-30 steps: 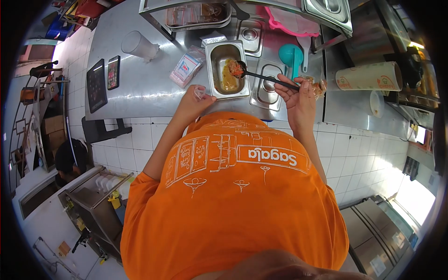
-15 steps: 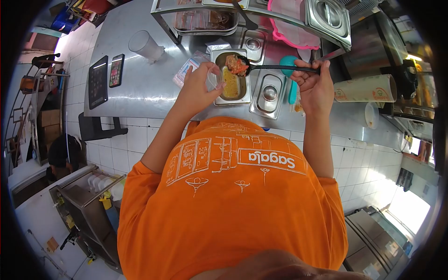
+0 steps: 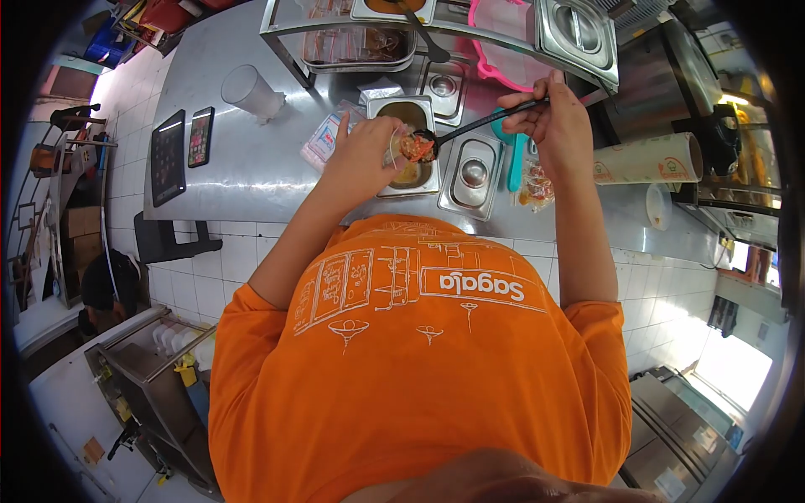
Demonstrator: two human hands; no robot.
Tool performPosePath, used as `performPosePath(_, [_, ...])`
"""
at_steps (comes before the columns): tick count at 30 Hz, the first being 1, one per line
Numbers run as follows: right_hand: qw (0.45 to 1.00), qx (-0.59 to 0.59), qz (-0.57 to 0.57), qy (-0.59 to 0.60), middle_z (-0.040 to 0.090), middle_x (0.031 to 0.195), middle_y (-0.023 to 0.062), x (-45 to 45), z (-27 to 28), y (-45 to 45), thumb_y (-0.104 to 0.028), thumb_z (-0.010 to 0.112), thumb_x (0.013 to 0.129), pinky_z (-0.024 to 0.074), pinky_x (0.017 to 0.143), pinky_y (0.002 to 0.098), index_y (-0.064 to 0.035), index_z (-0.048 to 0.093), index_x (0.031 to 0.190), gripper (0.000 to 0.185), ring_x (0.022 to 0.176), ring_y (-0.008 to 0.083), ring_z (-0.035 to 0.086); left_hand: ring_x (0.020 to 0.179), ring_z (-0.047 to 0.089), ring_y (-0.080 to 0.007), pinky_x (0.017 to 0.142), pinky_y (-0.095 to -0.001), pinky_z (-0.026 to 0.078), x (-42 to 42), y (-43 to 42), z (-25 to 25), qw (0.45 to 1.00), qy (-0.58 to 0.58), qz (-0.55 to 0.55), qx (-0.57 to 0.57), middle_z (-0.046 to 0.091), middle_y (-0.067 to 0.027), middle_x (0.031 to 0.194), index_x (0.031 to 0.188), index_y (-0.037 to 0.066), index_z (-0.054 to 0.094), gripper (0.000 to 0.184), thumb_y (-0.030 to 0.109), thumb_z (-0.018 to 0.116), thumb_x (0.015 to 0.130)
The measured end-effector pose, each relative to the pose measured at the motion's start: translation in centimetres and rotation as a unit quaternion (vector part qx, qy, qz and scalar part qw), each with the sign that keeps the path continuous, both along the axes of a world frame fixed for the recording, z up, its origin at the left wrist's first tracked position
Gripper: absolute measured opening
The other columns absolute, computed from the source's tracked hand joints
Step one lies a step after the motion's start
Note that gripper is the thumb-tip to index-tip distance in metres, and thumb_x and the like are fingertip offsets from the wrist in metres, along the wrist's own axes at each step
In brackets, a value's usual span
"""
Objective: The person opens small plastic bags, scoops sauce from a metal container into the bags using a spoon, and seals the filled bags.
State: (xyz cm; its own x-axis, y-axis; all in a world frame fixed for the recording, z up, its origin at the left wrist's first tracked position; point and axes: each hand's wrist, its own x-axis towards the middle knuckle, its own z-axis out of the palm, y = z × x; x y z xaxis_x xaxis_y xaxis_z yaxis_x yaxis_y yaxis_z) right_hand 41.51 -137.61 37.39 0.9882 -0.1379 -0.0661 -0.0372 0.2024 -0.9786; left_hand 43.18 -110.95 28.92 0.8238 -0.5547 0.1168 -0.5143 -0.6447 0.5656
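My left hand (image 3: 366, 155) is closed around a small clear plastic cup (image 3: 392, 157), tilted over a steel food pan (image 3: 429, 180) with yellowish contents. In my right hand (image 3: 551, 126) is the handle of a black ladle (image 3: 478, 123). Its bowl, heaped with a chunky red relish (image 3: 417, 147), is at the cup's mouth; whether they touch I cannot tell. A lidded steel pan (image 3: 471, 173) stands right of the open pan, and another lidded pan (image 3: 443, 86) is behind. Beside my left hand lies a plastic packet (image 3: 323, 144) with printing. A teal utensil (image 3: 516, 163) lies below my right hand.
A stack of clear cups (image 3: 251, 90), a phone (image 3: 200, 137) and a tablet (image 3: 168, 159) are at the left. Overhead runs a steel shelf (image 3: 289, 29) with a pink basket (image 3: 503, 75) nearby. A paper roll (image 3: 650, 159) lies right. Another person (image 3: 111, 281) is at far left.
The ladle's loaded bowl has moved down and slightly left to the cup's mouth. My right hand has risen, tilting the handle upward. The cup is tipped toward the ladle.
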Motion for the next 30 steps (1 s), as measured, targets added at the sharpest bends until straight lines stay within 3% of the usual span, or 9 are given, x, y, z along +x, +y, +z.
performPosePath(6, [0.998, -0.058, 0.012, 0.011, 0.066, 0.086, 0.0212, 0.8, 0.6, 0.8, -0.043, 0.037, 0.101, 0.0548, 0.059, 0.0286, -0.0074, 0.044, 0.087, 0.039, 0.061, 0.0184, 0.064, 0.112, 0.053, -0.0283, 0.11, -0.0561, 0.019, 0.3, -0.7, -0.1, 0.999, -0.007, -0.023, 0.03, 0.058, -0.0073, 0.114, 0.119, 0.009, 0.049, 0.05, 0.026, 0.07, 0.077])
performPosePath(10, [0.998, -0.067, 0.019, 0.001, 0.067, 0.085, 0.0205, 1.1, 1.0, 1.3, -0.044, 0.037, 0.1, 0.0543, 0.059, 0.0271, -0.0073, 0.045, 0.086, 0.04, 0.061, 0.0181, 0.065, 0.109, 0.056, -0.0304, 0.112, -0.0545, 0.016, 0.3, -1.4, 0.0, 1.0, 0.018, -0.007, 0.01, 0.061, -0.0132, 0.109, 0.119, 0.005, 0.047, 0.053, 0.027, 0.071, 0.077])
performPosePath(16, [0.988, -0.097, 0.096, -0.075, 0.067, 0.094, 0.0174, 0.2, 0.8, 3.3, -0.031, 0.04, 0.102, 0.0547, 0.067, 0.0266, -0.0013, 0.049, 0.097, 0.032, 0.071, 0.0169, 0.066, 0.101, 0.059, -0.0307, 0.11, -0.0564, 0.018, 0.5, -2.6, -0.6, 0.998, 0.037, 0.044, -0.018, 0.063, -0.0108, 0.099, 0.117, 0.006, 0.048, 0.052, 0.03, 0.072, 0.077])
performPosePath(19, [0.966, -0.174, 0.132, -0.138, 0.068, 0.096, 0.0108, -1.4, 0.7, 4.9, -0.023, 0.051, 0.097, 0.0535, 0.069, 0.0284, -0.0013, 0.053, 0.1, 0.022, 0.075, 0.0195, 0.067, 0.097, 0.06, -0.0294, 0.108, -0.0581, 0.02, 0.7, -3.0, -0.4, 0.996, 0.013, 0.08, -0.047, 0.064, -0.0093, 0.092, 0.111, 0.006, 0.05, 0.047, 0.028, 0.073, 0.076])
performPosePath(22, [0.867, -0.381, 0.209, -0.243, 0.065, 0.1, 0.0096, -2.9, 2.5, 5.3, -0.019, 0.057, 0.093, 0.0522, 0.072, 0.0332, -0.0039, 0.056, 0.102, 0.018, 0.086, 0.0263, 0.065, 0.093, 0.061, -0.0281, 0.109, -0.0566, 0.018, 0.9, -3.1, -0.2, 0.988, 0.011, 0.118, -0.094, 0.064, -0.0084, 0.088, 0.11, 0.006, 0.051, 0.048, 0.028, 0.073, 0.075])
performPosePath(23, [0.864, -0.391, 0.237, -0.211, 0.063, 0.105, 0.0086, -3.4, 2.9, 5.6, -0.015, 0.06, 0.089, 0.0506, 0.076, 0.036, -0.0081, 0.059, 0.101, 0.014, 0.094, 0.0296, 0.061, 0.092, 0.062, -0.0277, 0.11, -0.056, 0.017, 1.1, -3.1, -0.5, 0.985, 0.014, 0.128, -0.114, 0.064, -0.008, 0.087, 0.11, 0.006, 0.05, 0.048, 0.028, 0.073, 0.075])
performPosePath(26, [0.809, -0.447, 0.244, -0.293, 0.063, 0.106, 0.0073, -4.2, 2.8, 5.9, -0.012, 0.062, 0.086, 0.051, 0.076, 0.0366, -0.0089, 0.059, 0.1, 0.015, 0.095, 0.0277, 0.061, 0.089, 0.063, -0.0265, 0.11, -0.0543, 0.016, 1.4, -3.4, -0.2, 0.974, 0.013, 0.156, -0.161, 0.066, -0.007, 0.086, 0.11, 0.006, 0.05, 0.047, 0.029, 0.073, 0.076])
performPosePath(30, [0.823, -0.442, 0.243, -0.262, 0.062, 0.111, 0.0059, -5.1, 3.2, 5.4, -0.007, 0.067, 0.08, 0.0507, 0.078, 0.0362, -0.0085, 0.059, 0.097, 0.019, 0.097, 0.0286, 0.06, 0.087, 0.063, -0.025, 0.11, -0.0531, 0.016, 1.5, -3.6, 0.6, 0.965, 0.006, 0.172, -0.198, 0.067, -0.0063, 0.086, 0.109, 0.006, 0.05, 0.046, 0.03, 0.073, 0.078])
